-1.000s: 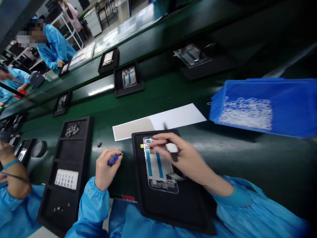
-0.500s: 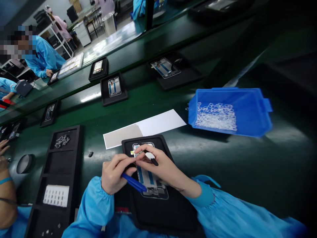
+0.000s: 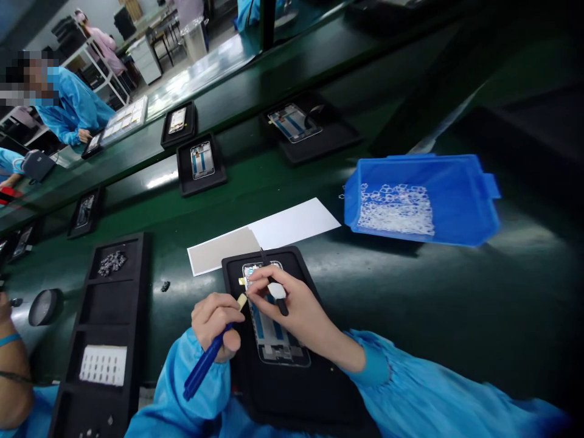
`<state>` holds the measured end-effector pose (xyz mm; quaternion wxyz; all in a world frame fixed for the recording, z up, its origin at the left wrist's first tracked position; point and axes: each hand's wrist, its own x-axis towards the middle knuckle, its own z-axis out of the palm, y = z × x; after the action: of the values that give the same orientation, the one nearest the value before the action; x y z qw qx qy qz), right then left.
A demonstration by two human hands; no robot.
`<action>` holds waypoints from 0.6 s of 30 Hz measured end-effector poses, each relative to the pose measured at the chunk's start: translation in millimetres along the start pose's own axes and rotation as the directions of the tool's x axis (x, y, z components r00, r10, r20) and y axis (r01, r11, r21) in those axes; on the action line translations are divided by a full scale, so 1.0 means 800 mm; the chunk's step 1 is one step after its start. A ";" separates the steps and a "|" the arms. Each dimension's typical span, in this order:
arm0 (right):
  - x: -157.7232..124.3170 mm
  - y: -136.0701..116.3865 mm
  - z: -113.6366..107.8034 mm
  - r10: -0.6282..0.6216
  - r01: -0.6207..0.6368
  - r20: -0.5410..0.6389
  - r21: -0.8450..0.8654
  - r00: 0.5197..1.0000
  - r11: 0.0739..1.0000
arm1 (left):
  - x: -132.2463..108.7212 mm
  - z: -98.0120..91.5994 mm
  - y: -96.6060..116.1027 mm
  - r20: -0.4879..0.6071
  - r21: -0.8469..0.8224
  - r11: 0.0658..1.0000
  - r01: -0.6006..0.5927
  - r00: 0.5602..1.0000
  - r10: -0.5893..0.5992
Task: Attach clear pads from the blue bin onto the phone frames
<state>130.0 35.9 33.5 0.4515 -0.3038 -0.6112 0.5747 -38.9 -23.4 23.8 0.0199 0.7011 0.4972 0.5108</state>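
A phone frame (image 3: 279, 340) with blue strips lies in a black tray (image 3: 292, 389) in front of me. My left hand (image 3: 216, 322), at the frame's left edge, is closed round a blue pen-shaped tool (image 3: 203, 368). A small pale yellow piece (image 3: 242, 300) sticks out past its fingers; I cannot tell whether it belongs to the tool. My right hand (image 3: 292, 304) is over the upper frame, gripping a slim black tool with a white part (image 3: 276, 291). That tool's thin dark end points away from me. Thumb and forefinger meet close to the yellow piece.
A white and beige card (image 3: 292, 222) lies beyond the tray. To the right stands a blue bin (image 3: 460, 201) of white rings. A compartment tray (image 3: 116, 304) with small parts is at left, near a co-worker's arm (image 3: 13, 365). More phone frames (image 3: 202, 160) sit in trays further back.
My left hand has turned, so the blue tool's free end has swung from pointing right to pointing down and left. The pale yellow piece has come into sight. My right hand stays nearly in place.
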 end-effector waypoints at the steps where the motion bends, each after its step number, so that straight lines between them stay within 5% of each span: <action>1: 0.000 -0.001 0.000 0.004 -0.004 -0.002 -0.001 1.000 1.000 | 0.003 0.000 0.002 -0.002 -0.006 1.000 -0.021 1.000 0.021; 7: -0.002 0.003 0.000 0.011 -0.010 -0.017 0.055 1.000 0.998 | 0.019 0.003 0.013 -0.052 -0.079 0.995 0.062 0.996 -0.067; 18: -0.002 0.002 -0.001 0.009 -0.010 -0.073 -0.015 0.997 1.000 | 0.016 0.003 0.012 -0.006 -0.140 0.989 0.044 0.999 -0.045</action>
<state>131.0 34.9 31.7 0.4683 -0.3311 -0.5972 0.5607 -31.1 -17.6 36.8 0.0782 0.6843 0.4758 0.5470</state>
